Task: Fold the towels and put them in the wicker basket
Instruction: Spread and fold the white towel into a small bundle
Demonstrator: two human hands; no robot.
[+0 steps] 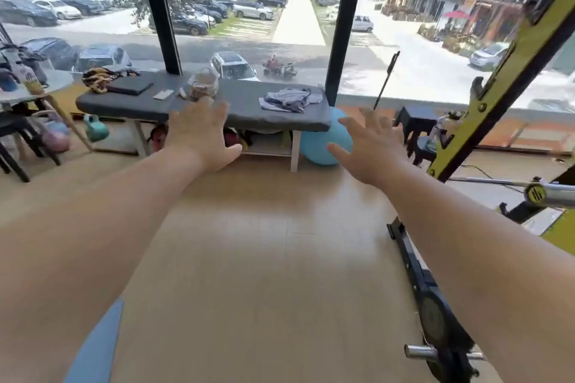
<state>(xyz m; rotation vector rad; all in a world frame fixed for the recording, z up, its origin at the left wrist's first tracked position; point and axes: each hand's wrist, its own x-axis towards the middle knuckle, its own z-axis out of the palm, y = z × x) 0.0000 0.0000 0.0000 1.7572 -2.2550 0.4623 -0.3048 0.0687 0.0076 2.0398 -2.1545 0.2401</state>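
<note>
A loose heap of grey and white towels (290, 99) lies on the right end of a grey padded bench (242, 109) by the window. A small wicker basket (203, 84) with a handle stands near the bench's middle, just above my left hand. Both arms are stretched forward over the wooden floor. My left hand (202, 134) has its fingers spread and holds nothing, well short of the bench. My right hand (371, 149) is likewise spread and empty, to the right of the towels.
A dark laptop (129, 85), a striped cloth (96, 78), and a phone (163, 94) lie on the bench's left half. A blue exercise ball (323, 143) and kettlebells (95, 129) sit underneath. A yellow rack (510, 71) with a barbell (547, 194) stands right; a round table (18, 96) stands left.
</note>
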